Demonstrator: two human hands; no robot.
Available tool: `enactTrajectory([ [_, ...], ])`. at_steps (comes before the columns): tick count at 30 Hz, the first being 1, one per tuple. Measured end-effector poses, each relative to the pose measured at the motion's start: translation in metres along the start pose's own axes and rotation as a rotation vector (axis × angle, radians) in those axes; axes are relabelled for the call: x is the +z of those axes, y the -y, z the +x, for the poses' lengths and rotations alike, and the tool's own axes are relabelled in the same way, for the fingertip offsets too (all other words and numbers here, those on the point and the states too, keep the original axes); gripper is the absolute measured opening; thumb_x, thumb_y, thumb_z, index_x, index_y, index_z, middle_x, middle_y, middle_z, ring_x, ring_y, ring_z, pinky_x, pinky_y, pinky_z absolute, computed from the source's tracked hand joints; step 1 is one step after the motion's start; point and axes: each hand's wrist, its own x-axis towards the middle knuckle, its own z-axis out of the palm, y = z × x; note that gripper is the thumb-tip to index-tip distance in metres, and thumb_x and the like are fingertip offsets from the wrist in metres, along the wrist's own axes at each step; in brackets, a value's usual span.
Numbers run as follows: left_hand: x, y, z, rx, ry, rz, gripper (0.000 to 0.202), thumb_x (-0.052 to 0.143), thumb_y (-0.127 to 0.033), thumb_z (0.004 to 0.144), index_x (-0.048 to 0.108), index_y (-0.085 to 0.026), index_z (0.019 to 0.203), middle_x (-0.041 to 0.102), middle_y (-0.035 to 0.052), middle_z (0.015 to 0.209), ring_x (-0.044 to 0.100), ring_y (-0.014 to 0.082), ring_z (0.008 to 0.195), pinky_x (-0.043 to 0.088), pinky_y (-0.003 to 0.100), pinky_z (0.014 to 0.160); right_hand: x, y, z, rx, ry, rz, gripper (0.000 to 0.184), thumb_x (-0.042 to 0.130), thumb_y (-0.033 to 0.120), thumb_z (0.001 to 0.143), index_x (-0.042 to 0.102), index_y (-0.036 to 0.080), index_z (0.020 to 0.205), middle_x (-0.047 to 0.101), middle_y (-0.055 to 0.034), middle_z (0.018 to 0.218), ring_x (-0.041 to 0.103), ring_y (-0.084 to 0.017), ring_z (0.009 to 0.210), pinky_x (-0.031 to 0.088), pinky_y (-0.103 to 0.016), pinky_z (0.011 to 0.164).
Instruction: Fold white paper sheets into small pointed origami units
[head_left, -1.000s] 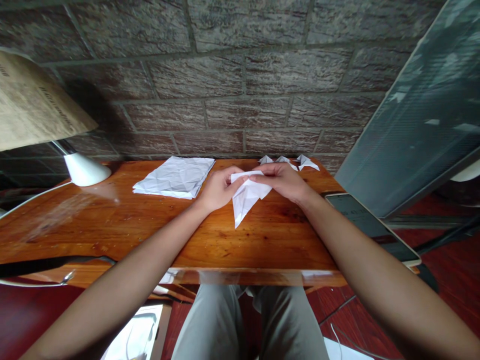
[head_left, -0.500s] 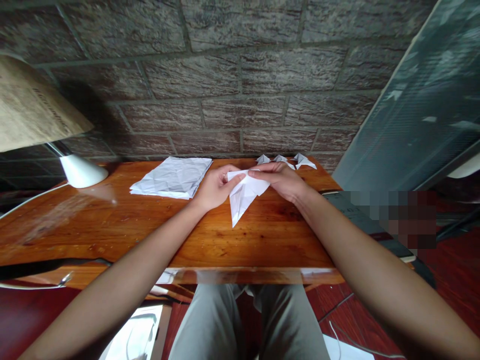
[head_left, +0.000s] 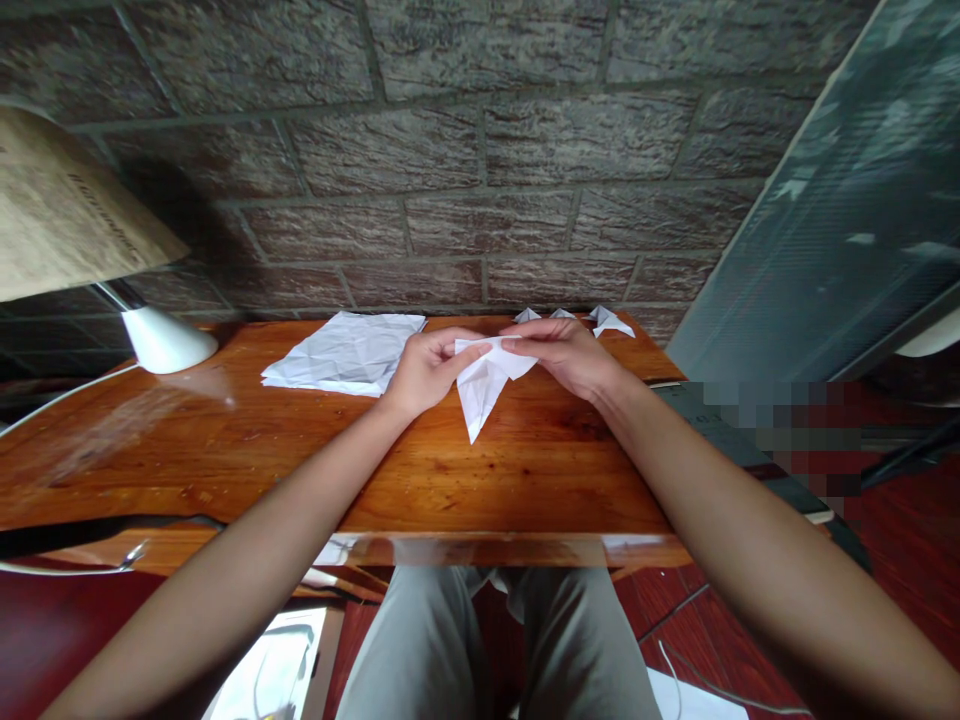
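A folded sheet of white paper (head_left: 484, 385) is held above the wooden table, one narrow point hanging down toward me. My left hand (head_left: 431, 372) pinches its upper left edge, thumb on the near face. On the upper right edge, my right hand (head_left: 566, 355) grips it between thumb and fingers. The fingers behind the paper are partly hidden. Beyond my right hand, small folded paper shapes (head_left: 611, 322) stand in a row near the wall. To the left of my left hand lies a stack of creased white paper (head_left: 341, 352).
A lamp with a white base (head_left: 166, 340) and a brown paper shade (head_left: 75, 205) stands at the left of the wooden table (head_left: 225, 440). A brick wall (head_left: 442, 230) rises behind it. A dark flat object (head_left: 720, 440) lies at the right, and a black strap (head_left: 112, 530) at the front left.
The paper's hanging point has lifted slightly and shifted a little right. Both hands keep their hold, with my right fingers moved slightly over the small shapes behind.
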Motion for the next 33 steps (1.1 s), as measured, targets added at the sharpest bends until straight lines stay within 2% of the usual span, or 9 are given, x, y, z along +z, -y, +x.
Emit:
enactTrajectory([
  [5, -0.0001, -0.0004, 0.0013, -0.079, -0.007, -0.101, 0.043, 0.080, -0.055, 0.070, 0.079, -0.017, 0.089, 0.078, 0.0068, 0.087, 0.069, 0.0203, 0.076, 0.053, 0.030, 0.068, 0.0002, 0.0000, 0.0001, -0.028, -0.017, -0.019, 0.030, 0.093, 0.032, 0.053, 0.082, 0.022, 0.079, 0.078, -0.0025, 0.080, 0.065, -0.014, 0.069, 0.049, -0.031, 0.075],
  [10, -0.0013, -0.0012, 0.0019, -0.079, -0.010, -0.095, 0.045, 0.067, -0.061, 0.082, 0.071, -0.017, 0.071, 0.068, 0.0004, 0.066, 0.056, 0.0126, 0.059, 0.041, 0.025, 0.055, 0.0010, 0.0010, -0.0014, -0.013, 0.005, 0.028, 0.029, 0.092, 0.033, 0.058, 0.082, 0.022, 0.083, 0.078, -0.0028, 0.084, 0.065, -0.014, 0.072, 0.049, -0.032, 0.077],
  [17, -0.0016, 0.0017, 0.0031, -0.065, -0.006, -0.126, 0.047, 0.062, -0.062, 0.085, 0.065, -0.018, 0.067, 0.060, -0.0013, 0.059, 0.048, 0.0114, 0.054, 0.035, 0.025, 0.050, 0.0045, 0.0043, -0.0037, -0.009, 0.018, 0.055, 0.027, 0.089, 0.040, 0.063, 0.081, 0.021, 0.081, 0.078, -0.0026, 0.082, 0.065, -0.014, 0.071, 0.050, -0.030, 0.074],
  [20, 0.0001, 0.0039, 0.0027, -0.088, 0.032, -0.162, 0.046, 0.063, -0.061, 0.085, 0.068, -0.017, 0.071, 0.066, 0.0002, 0.065, 0.055, 0.0132, 0.060, 0.042, 0.025, 0.056, 0.0030, 0.0028, -0.0022, -0.013, -0.020, 0.043, 0.029, 0.089, 0.040, 0.061, 0.080, 0.021, 0.082, 0.078, -0.0025, 0.081, 0.064, -0.014, 0.069, 0.050, -0.030, 0.071],
  [23, 0.0032, 0.0020, 0.0021, -0.115, 0.066, -0.189, 0.043, 0.073, -0.059, 0.077, 0.075, -0.017, 0.088, 0.074, 0.0038, 0.079, 0.066, 0.0194, 0.077, 0.051, 0.029, 0.070, 0.0010, 0.0009, -0.0003, 0.003, -0.067, 0.044, 0.033, 0.090, 0.041, 0.059, 0.081, 0.021, 0.083, 0.078, -0.0032, 0.083, 0.065, -0.015, 0.070, 0.051, -0.031, 0.072],
  [25, 0.0045, 0.0002, 0.0023, -0.125, 0.052, -0.217, 0.046, 0.077, -0.057, 0.074, 0.076, -0.016, 0.096, 0.076, 0.0055, 0.085, 0.068, 0.0213, 0.083, 0.053, 0.031, 0.074, 0.0005, 0.0003, 0.0006, -0.005, -0.098, 0.062, 0.035, 0.091, 0.041, 0.057, 0.080, 0.021, 0.084, 0.078, -0.0035, 0.085, 0.066, -0.016, 0.072, 0.052, -0.032, 0.074],
  [29, 0.0036, 0.0007, 0.0042, -0.197, -0.025, -0.274, 0.047, 0.078, -0.056, 0.073, 0.076, -0.016, 0.096, 0.075, 0.0048, 0.082, 0.068, 0.0181, 0.076, 0.055, 0.030, 0.073, 0.0010, 0.0000, 0.0018, -0.012, -0.146, 0.095, 0.034, 0.092, 0.038, 0.055, 0.080, 0.021, 0.082, 0.078, -0.0030, 0.085, 0.066, -0.015, 0.072, 0.053, -0.033, 0.077],
  [33, 0.0025, 0.0045, 0.0052, -0.220, -0.062, -0.295, 0.048, 0.078, -0.057, 0.072, 0.076, -0.017, 0.097, 0.076, 0.0048, 0.086, 0.068, 0.0179, 0.079, 0.057, 0.031, 0.076, 0.0014, -0.0010, 0.0021, -0.037, -0.161, 0.051, 0.033, 0.091, 0.037, 0.057, 0.080, 0.022, 0.084, 0.078, -0.0025, 0.085, 0.066, -0.015, 0.072, 0.053, -0.033, 0.077],
])
